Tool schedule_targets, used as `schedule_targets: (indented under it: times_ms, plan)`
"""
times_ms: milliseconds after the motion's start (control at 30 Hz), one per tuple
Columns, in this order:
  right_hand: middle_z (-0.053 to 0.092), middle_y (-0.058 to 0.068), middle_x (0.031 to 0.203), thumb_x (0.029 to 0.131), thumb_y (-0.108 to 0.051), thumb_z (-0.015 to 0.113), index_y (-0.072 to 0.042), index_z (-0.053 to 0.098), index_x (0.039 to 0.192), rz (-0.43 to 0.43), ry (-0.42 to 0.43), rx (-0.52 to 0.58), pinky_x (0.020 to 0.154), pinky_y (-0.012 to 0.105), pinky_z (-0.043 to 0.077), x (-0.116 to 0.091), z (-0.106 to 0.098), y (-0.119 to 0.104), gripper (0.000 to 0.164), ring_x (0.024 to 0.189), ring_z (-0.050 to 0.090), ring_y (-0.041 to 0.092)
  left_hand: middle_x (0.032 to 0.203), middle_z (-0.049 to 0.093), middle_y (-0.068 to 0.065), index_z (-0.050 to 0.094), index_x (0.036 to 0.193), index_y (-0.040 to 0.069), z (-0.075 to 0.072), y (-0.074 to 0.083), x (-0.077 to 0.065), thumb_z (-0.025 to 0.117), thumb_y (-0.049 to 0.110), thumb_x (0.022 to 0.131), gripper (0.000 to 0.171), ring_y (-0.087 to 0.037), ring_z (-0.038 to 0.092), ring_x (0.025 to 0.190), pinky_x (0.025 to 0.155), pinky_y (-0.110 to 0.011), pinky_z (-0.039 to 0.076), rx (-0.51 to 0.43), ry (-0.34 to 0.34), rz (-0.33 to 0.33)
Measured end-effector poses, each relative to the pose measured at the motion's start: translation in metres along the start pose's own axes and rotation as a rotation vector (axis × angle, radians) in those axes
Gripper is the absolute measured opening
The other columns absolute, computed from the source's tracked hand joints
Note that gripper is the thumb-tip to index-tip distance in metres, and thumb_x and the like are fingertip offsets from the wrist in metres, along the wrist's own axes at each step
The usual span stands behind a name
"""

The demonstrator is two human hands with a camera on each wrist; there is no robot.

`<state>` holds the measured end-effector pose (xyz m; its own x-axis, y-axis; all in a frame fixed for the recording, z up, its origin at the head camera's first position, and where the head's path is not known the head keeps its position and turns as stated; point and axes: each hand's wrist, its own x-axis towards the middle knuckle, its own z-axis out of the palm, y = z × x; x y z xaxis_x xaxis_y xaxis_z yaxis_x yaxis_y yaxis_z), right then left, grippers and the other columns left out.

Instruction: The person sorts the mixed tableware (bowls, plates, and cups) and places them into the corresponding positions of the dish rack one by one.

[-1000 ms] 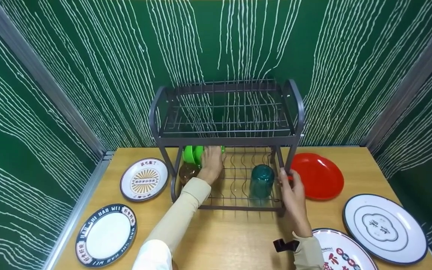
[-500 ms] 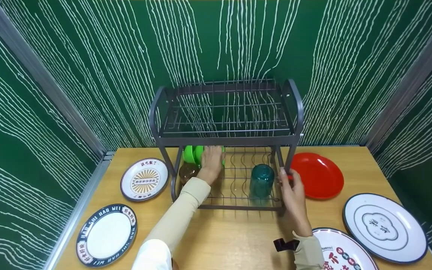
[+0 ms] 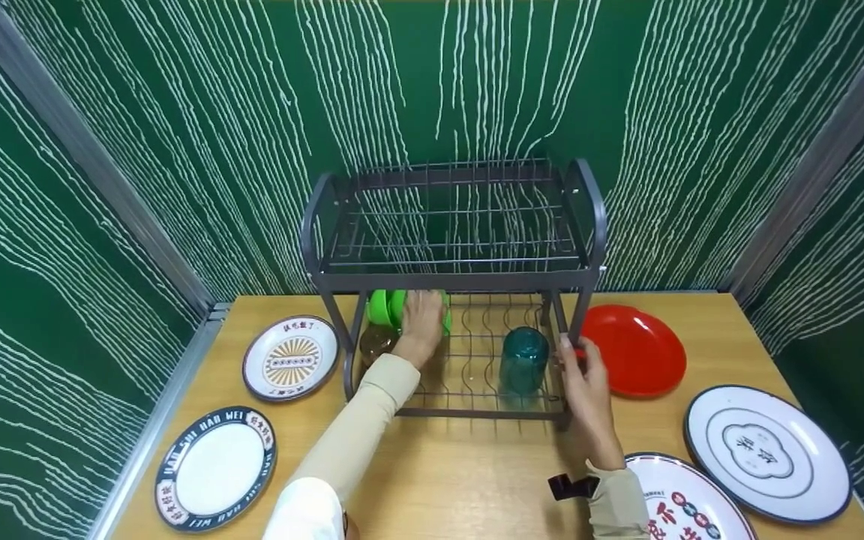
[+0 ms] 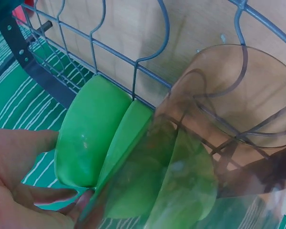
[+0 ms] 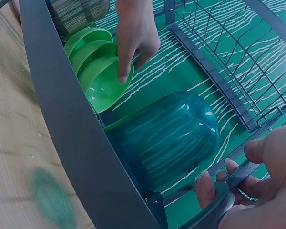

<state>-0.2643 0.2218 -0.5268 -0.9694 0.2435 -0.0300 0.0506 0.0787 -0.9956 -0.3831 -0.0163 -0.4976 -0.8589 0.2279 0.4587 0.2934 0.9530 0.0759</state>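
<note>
Several green bowls (image 3: 378, 307) stand on edge in a row at the left back of the dark dish rack's (image 3: 454, 282) lower tier. My left hand (image 3: 424, 322) reaches under the upper tier and holds the nearest bowl (image 4: 93, 133) at its edge, thumb and fingers bent around it. On the rack's right side frame, my right hand (image 3: 588, 390) grips the dark bar, its fingers curled around it in the right wrist view. A brown see-through glass (image 3: 376, 343) lies in front of the bowls. Close to my right hand stands an upside-down teal glass (image 3: 524, 364).
Left of the rack lie a sunburst-patterned plate (image 3: 289, 360) and a blue-rimmed plate (image 3: 214, 471). A red plate (image 3: 638, 352), a white plate (image 3: 769, 454) and a plate with red lettering (image 3: 683, 495) lie to the right. Green walls (image 3: 492, 90) enclose the table.
</note>
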Motion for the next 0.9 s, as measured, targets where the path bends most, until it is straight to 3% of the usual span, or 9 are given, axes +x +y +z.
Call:
schedule_targets:
  times_ms: [233,433,567,767,900]
  plan:
    - [0.044,0.010,0.137,0.092,-0.054,0.050,-0.016,0.038,0.139,-0.018,-0.059,0.016,0.104,0.053,0.034,-0.006,-0.001,0.005,0.062,0.120,0.042,0.030,0.101,0.063,-0.014,0.066,0.096,0.004,-0.015,0.006,-0.004,0.062,0.020,0.089,0.018,-0.031,0.056,0.093,0.073,-0.039,0.049,0.044,-0.019,-0.054]
    - [0.035,0.007,0.147,0.090,-0.059,0.049,-0.018,0.027,0.147,-0.005,-0.076,-0.033,0.105,0.057,0.030,-0.011,-0.005,0.000,0.074,0.127,0.039,0.031,0.102,0.065,-0.011,0.069,0.092,0.006,-0.032,0.010,-0.003,0.065,0.028,0.089,0.023,-0.032,0.057,0.094,0.079,-0.041,0.045,0.097,0.064,-0.037]
    - [0.024,0.005,0.153,0.088,-0.062,0.049,-0.021,0.019,0.150,0.001,-0.071,-0.067,0.106,0.056,0.029,-0.018,-0.011,-0.003,0.080,0.134,0.031,0.031,0.099,0.065,-0.010,0.070,0.096,0.008,-0.044,0.013,-0.007,0.063,0.033,0.091,0.027,-0.030,0.058,0.090,0.077,-0.040,0.045,0.137,0.074,-0.021]
    - [0.031,0.007,0.149,0.091,-0.050,0.055,-0.015,0.025,0.145,-0.084,-0.035,-0.066,0.107,0.044,0.032,-0.034,-0.019,0.003,0.072,0.132,0.035,0.028,0.123,0.054,-0.013,0.056,0.128,0.009,-0.056,0.016,-0.018,0.058,0.042,0.092,0.049,-0.031,0.051,0.107,0.083,-0.040,0.044,0.129,0.046,-0.022]
    - [0.037,0.004,0.144,0.090,-0.046,0.060,-0.014,0.030,0.142,-0.123,0.009,-0.105,0.102,0.028,0.039,-0.042,-0.020,0.004,0.068,0.128,0.041,0.024,0.121,0.053,-0.015,0.058,0.124,0.010,-0.069,0.015,-0.028,0.056,0.044,0.093,0.046,-0.033,0.050,0.108,0.083,-0.042,0.044,0.076,0.032,-0.008]
